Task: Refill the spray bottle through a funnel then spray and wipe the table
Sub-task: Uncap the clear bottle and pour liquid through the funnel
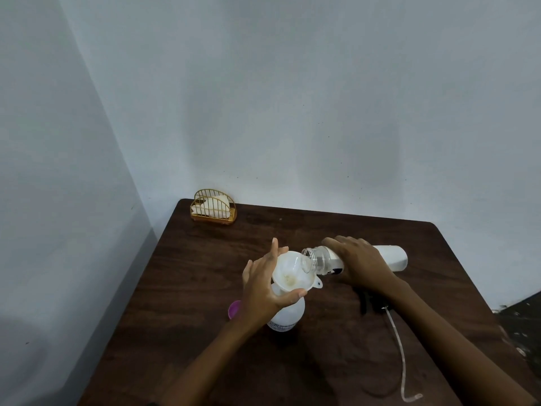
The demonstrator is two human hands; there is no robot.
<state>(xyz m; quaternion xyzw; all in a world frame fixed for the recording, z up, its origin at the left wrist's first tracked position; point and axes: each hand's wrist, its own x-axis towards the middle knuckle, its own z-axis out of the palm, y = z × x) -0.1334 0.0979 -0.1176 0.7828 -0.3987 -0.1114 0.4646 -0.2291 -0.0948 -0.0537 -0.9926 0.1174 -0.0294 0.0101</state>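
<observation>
Pouring looks under way: the right hand (363, 265) grips the tipped refill bottle (392, 257) over the funnel (288, 273), which the left hand (263, 291) holds between thumb and fingers atop the spray bottle (285, 316) on the desk (205, 317). Recapping, spraying and wiping remain.

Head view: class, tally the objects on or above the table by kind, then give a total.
bottles: 2 (spray bottle, refill bottle)
funnel: 1
purple cap: 1
spray head with tube: 1
napkin holder: 1
total: 6
</observation>
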